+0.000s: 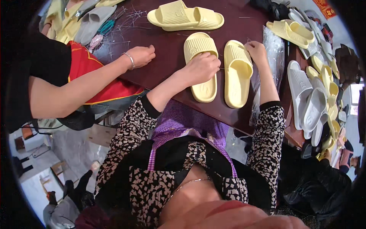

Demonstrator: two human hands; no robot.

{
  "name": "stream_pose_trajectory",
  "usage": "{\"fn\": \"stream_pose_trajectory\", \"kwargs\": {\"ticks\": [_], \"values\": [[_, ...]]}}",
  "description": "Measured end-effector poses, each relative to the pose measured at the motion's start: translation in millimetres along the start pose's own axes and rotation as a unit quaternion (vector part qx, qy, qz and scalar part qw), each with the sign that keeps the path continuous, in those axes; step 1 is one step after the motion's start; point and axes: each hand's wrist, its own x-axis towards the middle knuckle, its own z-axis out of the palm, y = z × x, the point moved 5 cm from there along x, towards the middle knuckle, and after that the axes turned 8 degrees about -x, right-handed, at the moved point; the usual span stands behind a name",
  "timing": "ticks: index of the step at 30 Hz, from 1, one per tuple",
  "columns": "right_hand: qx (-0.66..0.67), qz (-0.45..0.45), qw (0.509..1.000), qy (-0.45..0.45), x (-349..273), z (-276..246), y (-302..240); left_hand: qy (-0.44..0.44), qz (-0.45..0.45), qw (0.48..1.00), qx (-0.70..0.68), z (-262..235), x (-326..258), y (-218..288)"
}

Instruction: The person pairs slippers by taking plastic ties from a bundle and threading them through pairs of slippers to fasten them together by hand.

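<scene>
From here I see both arms reaching forward, elbows bent. The left forearm (170, 88) slants from the near left toward the far right, bare below its sleeve, the wrist nearly straight. The left hand (203, 68) is knuckles up, fingers curled in and bunched close together; their tips are mostly hidden. The right forearm (269, 89) runs almost straight away, leaning slightly left. The right hand (257, 52) sits farther off than the left, turned inward, thumb and forefinger drawn near each other, the other fingers folded.

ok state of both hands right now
Left hand: fingers curled over left yellow slipper; grip unclear.
Right hand: fingers bent by right yellow slipper; grip unclear.
</scene>
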Motion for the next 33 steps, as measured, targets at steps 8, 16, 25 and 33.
{"fn": "stream_pose_trajectory", "kwargs": {"ticks": [8, 16, 25, 33], "values": [[0.156, -0.134, 0.975, -0.087, 17.8, 15.8, -89.0, 0.021, 0.019, 0.999, -0.029, 7.3, -0.5, -2.3], [0.111, -0.004, 0.968, -0.227, 22.9, 48.0, -116.8, 0.019, 0.021, 0.999, -0.022, 6.1, 1.8, 4.2], [0.056, -0.101, 0.978, -0.173, 36.0, 72.1, -102.9, 0.048, 0.043, 0.998, 0.012, 3.7, 6.4, 8.4], [0.160, 0.003, 0.976, -0.148, 27.0, 54.2, -100.9, 0.087, 0.043, 0.995, 0.014, -0.3, 4.2, 5.1]]}}
